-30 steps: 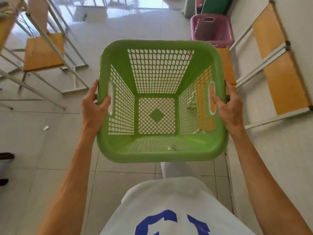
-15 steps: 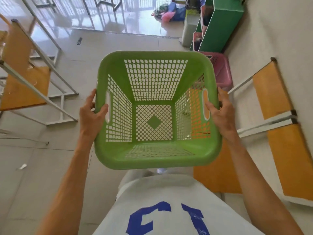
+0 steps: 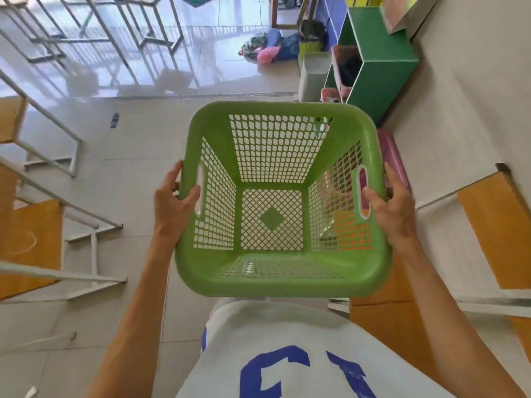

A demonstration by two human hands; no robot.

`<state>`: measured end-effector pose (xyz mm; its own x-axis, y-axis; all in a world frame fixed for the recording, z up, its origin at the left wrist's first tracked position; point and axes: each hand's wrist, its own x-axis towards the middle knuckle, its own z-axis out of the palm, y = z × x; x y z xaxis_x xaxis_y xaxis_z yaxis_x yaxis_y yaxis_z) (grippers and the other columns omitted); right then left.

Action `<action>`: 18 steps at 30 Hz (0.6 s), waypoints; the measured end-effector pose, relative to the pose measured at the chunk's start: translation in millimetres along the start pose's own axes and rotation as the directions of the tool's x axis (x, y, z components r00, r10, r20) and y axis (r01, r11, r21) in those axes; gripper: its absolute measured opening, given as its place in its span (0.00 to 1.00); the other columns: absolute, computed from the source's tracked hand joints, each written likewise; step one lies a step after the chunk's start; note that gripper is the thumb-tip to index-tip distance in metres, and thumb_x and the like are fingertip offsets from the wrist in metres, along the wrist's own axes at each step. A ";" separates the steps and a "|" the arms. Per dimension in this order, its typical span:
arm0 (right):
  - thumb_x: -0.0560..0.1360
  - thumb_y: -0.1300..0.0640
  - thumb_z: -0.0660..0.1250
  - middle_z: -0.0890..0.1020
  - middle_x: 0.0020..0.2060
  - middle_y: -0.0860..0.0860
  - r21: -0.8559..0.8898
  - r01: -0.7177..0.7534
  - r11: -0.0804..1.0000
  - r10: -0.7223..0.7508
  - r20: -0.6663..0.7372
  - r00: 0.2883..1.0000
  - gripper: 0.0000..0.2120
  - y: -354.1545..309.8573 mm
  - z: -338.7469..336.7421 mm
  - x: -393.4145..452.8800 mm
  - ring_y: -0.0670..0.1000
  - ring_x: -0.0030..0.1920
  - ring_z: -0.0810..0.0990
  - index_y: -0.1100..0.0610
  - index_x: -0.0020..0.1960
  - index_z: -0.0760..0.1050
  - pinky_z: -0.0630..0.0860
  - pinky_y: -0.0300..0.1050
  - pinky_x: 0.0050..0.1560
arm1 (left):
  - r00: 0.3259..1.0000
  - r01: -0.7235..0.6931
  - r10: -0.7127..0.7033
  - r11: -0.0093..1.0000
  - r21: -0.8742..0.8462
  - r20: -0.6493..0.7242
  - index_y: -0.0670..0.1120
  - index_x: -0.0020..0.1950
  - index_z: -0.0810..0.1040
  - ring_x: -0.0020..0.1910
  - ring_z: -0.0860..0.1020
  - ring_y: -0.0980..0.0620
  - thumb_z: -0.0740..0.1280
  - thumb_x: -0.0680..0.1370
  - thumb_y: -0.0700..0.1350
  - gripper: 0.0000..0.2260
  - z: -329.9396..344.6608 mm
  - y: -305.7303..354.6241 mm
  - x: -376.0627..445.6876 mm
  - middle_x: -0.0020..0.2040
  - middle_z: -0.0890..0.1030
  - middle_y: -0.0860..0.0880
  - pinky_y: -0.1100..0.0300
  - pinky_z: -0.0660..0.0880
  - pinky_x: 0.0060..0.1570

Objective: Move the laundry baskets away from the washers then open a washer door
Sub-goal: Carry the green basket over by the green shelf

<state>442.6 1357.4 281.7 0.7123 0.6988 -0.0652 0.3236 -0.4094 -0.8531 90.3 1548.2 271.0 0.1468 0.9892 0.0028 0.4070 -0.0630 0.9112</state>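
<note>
Head view: green basket (image 3: 283, 271) carried between left hand (image 3: 172, 203) and right hand (image 3: 392, 209), each gripping its rim.

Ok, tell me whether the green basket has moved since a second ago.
Yes. The green basket has been carried forward: it now overlaps the pink basket by the green cabinet, which earlier lay well ahead.

Green lattice laundry basket (image 3: 283, 271), empty, upright, held aloft

Smooth perforated plastic basket (image 3: 201, 271), glossy tiles (image 3: 135, 156)
</note>
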 end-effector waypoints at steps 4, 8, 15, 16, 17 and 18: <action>0.78 0.59 0.67 0.81 0.49 0.44 0.049 -0.025 0.998 0.029 -0.067 0.997 0.27 -31.3 24.5 62.0 0.26 0.37 0.79 0.48 0.75 0.67 0.76 0.25 0.34 | 0.997 -0.034 0.033 0.999 0.010 0.071 0.47 0.79 0.63 0.36 0.82 0.66 0.68 0.79 0.37 0.29 19.2 17.6 99.6 0.52 0.81 0.44 0.68 0.80 0.34; 0.79 0.60 0.67 0.76 0.45 0.35 0.090 -0.074 0.993 0.089 -0.175 0.981 0.27 -40.9 34.3 110.0 0.28 0.35 0.80 0.46 0.74 0.65 0.77 0.27 0.32 | 0.987 -0.046 0.044 0.999 0.011 0.154 0.50 0.79 0.64 0.35 0.82 0.63 0.67 0.79 0.37 0.29 54.7 35.3 184.5 0.50 0.81 0.44 0.66 0.80 0.32; 0.77 0.59 0.68 0.80 0.50 0.51 0.183 -0.240 0.953 0.295 -0.404 0.866 0.28 -17.2 16.9 185.5 0.29 0.34 0.79 0.50 0.75 0.67 0.73 0.24 0.28 | 0.918 -0.138 0.127 0.990 0.003 0.377 0.51 0.78 0.65 0.35 0.82 0.55 0.68 0.78 0.36 0.29 181.8 86.4 312.1 0.49 0.81 0.44 0.68 0.78 0.29; 0.77 0.59 0.68 0.80 0.49 0.51 0.201 -0.259 0.945 0.323 -0.436 0.840 0.27 -11.0 12.9 197.3 0.28 0.34 0.79 0.51 0.75 0.67 0.73 0.24 0.28 | 0.899 -0.159 0.144 0.987 0.002 0.414 0.52 0.78 0.65 0.37 0.82 0.50 0.68 0.78 0.37 0.30 205.8 95.6 329.6 0.50 0.81 0.43 0.66 0.79 0.29; 0.77 0.59 0.68 0.80 0.48 0.50 0.218 -0.274 0.937 0.346 -0.466 0.814 0.27 -5.2 8.7 209.6 0.28 0.34 0.79 0.52 0.75 0.67 0.73 0.24 0.28 | 0.879 -0.183 0.161 0.983 0.004 0.449 0.53 0.78 0.65 0.38 0.82 0.46 0.68 0.78 0.37 0.30 231.0 104.7 347.3 0.50 0.82 0.43 0.66 0.79 0.29; 0.77 0.58 0.68 0.80 0.46 0.49 0.229 -0.285 0.931 0.363 -0.499 0.787 0.27 1.0 4.3 222.1 0.28 0.35 0.79 0.52 0.75 0.67 0.74 0.25 0.29 | 0.856 -0.211 0.181 0.977 0.007 0.483 0.53 0.78 0.65 0.38 0.82 0.46 0.68 0.78 0.37 0.30 257.0 114.5 364.2 0.49 0.82 0.44 0.66 0.79 0.28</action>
<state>598.5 1514.8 264.2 0.9888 0.1080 -0.1028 -0.0441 -0.4462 -0.8939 422.1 1867.1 270.4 0.6353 0.7716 -0.0316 0.3734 -0.2711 0.8872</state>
